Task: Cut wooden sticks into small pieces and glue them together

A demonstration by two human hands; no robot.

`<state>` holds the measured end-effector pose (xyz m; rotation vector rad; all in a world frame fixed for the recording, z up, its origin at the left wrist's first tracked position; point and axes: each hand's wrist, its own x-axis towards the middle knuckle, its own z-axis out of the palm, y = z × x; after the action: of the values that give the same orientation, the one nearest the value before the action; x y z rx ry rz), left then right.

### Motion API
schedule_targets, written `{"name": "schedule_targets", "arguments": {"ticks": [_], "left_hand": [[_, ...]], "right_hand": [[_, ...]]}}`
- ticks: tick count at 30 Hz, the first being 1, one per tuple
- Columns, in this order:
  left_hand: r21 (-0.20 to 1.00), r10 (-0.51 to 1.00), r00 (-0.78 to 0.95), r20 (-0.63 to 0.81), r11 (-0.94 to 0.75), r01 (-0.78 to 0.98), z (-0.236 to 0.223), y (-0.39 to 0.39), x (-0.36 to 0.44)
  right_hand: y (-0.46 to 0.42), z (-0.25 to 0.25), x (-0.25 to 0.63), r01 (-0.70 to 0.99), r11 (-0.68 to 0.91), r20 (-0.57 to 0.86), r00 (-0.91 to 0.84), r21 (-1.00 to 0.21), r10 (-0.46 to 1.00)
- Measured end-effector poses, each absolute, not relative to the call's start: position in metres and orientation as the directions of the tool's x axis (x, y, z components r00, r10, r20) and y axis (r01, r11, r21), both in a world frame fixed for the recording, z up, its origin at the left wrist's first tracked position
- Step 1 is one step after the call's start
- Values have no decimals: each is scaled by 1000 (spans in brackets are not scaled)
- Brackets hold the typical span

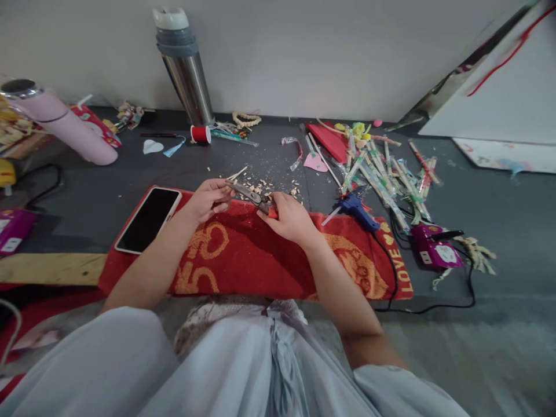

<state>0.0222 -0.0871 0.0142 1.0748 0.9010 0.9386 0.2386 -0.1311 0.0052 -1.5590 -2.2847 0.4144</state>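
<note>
The right hand point(290, 219) grips the red handles of the cutters point(253, 197), held over the far edge of the red towel point(260, 255); the left hand point(209, 200) has its fingers pinched on thin sticks point(236, 174) at the blades. Wood chips point(264, 186) litter the worktop point(87, 202) just beyond (a phone point(149, 219) lies left, a glue gun point(357, 209) right).

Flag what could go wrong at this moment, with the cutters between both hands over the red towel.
The left hand holds thin sticks close to the cutters gripped by the right hand; fingers could get nipped. Cut chips may fly farther across the mat. The glue gun lies near the right forearm and may be hot.
</note>
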Motion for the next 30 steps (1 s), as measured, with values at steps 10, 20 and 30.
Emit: {"name": "schedule_targets", "arguments": {"ticks": [10,20,30], "left_hand": [[962,907,385,-168,236,-136,12,-86,21],[995,973,227,-36,56,-85,8,-85,28],[812,925,128,357,-375,448,2,-86,26]], "right_hand": [[-131,7,239,854,324,50,-333,-407,942],[-136,12,232,902,235,20,-245,-361,969],[-136,10,229,924,215,7,-224,-315,975]]}}
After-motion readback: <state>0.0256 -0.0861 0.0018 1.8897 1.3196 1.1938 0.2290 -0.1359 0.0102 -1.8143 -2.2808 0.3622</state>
